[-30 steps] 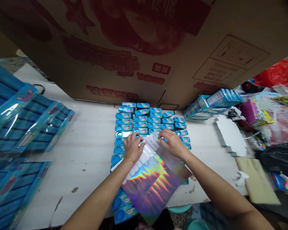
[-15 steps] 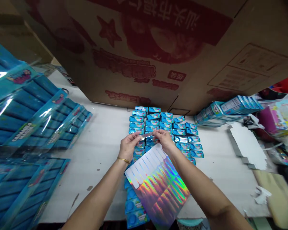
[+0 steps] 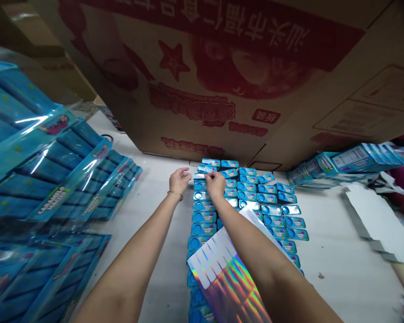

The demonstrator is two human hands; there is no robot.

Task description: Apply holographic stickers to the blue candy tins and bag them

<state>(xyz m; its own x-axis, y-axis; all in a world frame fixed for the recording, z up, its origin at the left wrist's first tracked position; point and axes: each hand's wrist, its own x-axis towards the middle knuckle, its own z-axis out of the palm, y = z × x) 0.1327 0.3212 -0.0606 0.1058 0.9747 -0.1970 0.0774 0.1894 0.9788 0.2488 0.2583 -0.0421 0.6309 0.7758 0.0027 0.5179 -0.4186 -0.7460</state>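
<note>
In the head view, my right hand [image 3: 216,184] pinches one end of a thin pale sticker strip [image 3: 199,176]. The strip lies across a small blue tin [image 3: 198,185] near the far end of the leftmost column. My left hand [image 3: 179,181] is just left of that tin, thumb and forefinger apart close to the strip's free end. A shiny rainbow sticker sheet [image 3: 235,278] lies over the nearer tins under my right forearm, with bare white slots along its upper part. Rows of blue oblong tins [image 3: 247,187] with round raised spots cover the middle of the table.
A large printed cardboard box [image 3: 222,112] stands across the back. Plastic-wrapped blue packs [image 3: 63,175] are stacked at left. More blue cartons [image 3: 343,163] and a flattened white carton [image 3: 377,220] sit at right on the white table [image 3: 148,251].
Both hands have moved forward to the far tins. The strip, earlier stretched between my two hands, is now at a tin in my right fingers; my left fingers have parted. The view has shifted.
</note>
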